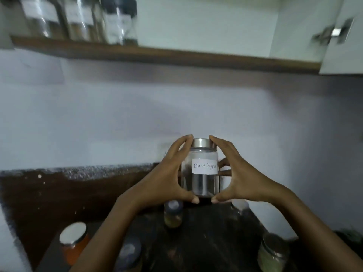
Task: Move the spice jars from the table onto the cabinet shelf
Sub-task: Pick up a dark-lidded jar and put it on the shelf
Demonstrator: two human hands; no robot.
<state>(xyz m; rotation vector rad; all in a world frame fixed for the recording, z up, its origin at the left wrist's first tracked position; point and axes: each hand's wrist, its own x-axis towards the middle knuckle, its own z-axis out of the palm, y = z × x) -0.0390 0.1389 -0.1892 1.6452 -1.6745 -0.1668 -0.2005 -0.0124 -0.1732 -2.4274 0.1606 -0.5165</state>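
At frame centre, left hand and right hand curl fingers around the clear glass steel-lidded "Black Pepper" jar. Judged rigid, slippery, breakable: grip the body.

Clear glossy glass jar, brushed metal lid, matt paper label. Shelf edged in brown wood; dark speckled table, stone-like.

The shelf jars are blurred (labels unreadable, tops cut off), and the bottom edge crops the greenish jar.
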